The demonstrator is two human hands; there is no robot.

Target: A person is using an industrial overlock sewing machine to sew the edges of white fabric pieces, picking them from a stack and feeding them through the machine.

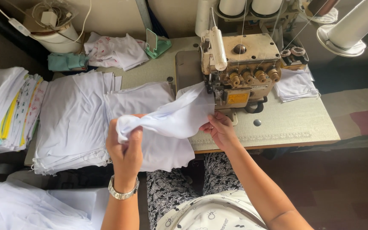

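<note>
- A seated person feeds a piece of white fabric [173, 117] toward the needle area of a cream-coloured overlock sewing machine [239, 70] on a pale worktop [286, 121].
- The left hand [125, 149], a metal wristwatch [123, 192] on its wrist, has its fingers [135, 138] closed on the bunched trailing end of the fabric, lifting it off the worktop, apparently to keep the slack from dragging.
- The right hand [219, 127] sits just in front of the machine, fingers narrowed in a pinch on the fabric's leading edge, where it can steer the seam line under the foot.
- The fabric spans the gap between both hands, its far corner touching the machine's front.
- A thick stack of white cut pieces [71, 123] lies to the left of the machine, within reach of the left hand; a second pile with coloured edging [9, 110] sits further left.
- More folded white pieces [294, 85] rest to the right of the machine, beside it.
- Behind, near the wall, lie a printed white garment [116, 51], a green phone stand [156, 44] and a white bucket [58, 36].
- Thread cones [243, 6] stand above the machine, threads running down to it.
</note>
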